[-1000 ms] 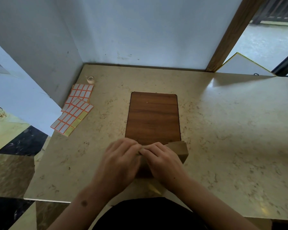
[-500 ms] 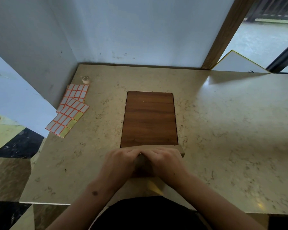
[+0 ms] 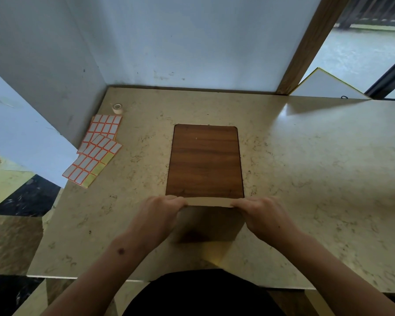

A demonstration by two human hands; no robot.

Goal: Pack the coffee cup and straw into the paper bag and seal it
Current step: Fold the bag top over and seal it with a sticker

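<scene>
A brown paper bag (image 3: pixel 206 221) stands at the near edge of the marble counter, its top folded over into a flat pale strip. My left hand (image 3: pixel 159 213) pinches the left end of that folded top. At the strip's right end my right hand (image 3: pixel 262 214) pinches it the same way. Neither a coffee cup nor a straw is visible; the bag's inside is hidden.
A dark wooden board (image 3: pixel 205 160) lies just beyond the bag. Sheets of orange-edged white labels (image 3: pixel 96 149) and a small tape roll (image 3: pixel 117 108) lie at the far left by the wall. The counter's front edge (image 3: pixel 89 277) is close to my body.
My hands were together at the middle of the bag's top; they have slid apart to its two ends, and the fold now lies flat and straight.
</scene>
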